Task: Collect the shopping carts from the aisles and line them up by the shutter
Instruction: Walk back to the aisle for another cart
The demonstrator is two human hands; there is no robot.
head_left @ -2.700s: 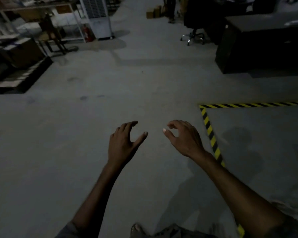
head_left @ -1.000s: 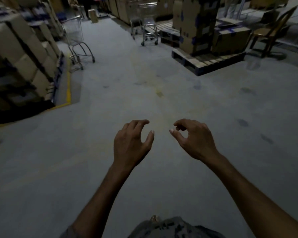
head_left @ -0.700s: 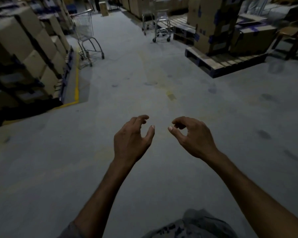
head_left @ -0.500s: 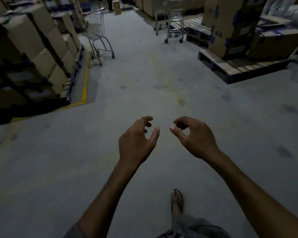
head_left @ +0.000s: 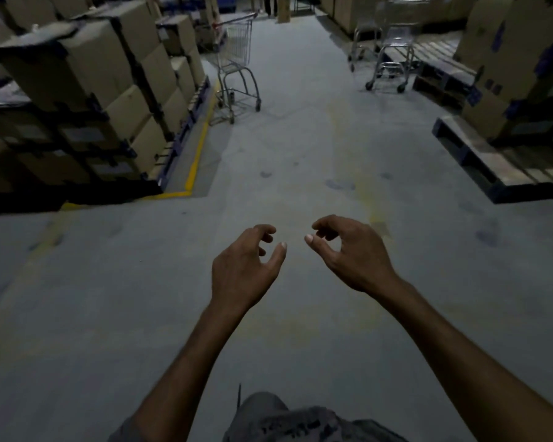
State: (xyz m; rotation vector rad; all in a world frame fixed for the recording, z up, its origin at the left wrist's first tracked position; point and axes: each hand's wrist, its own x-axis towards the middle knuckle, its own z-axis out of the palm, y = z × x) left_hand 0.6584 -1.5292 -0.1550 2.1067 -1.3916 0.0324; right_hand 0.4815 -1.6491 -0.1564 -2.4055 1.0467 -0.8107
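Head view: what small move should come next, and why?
Probably step toward the nearer cart beside the boxes: the left hand and right hand hold nothing, and it stands well beyond reach.

Brown cardboard boxes [head_left: 115, 74], yellow floor line [head_left: 198, 151], grey concrete floor [head_left: 300, 148], silver carts [head_left: 237, 62].

Left hand [head_left: 243, 272], right hand [head_left: 356, 255] empty; cart [head_left: 238, 46] ahead, maybe second cart [head_left: 391, 66].
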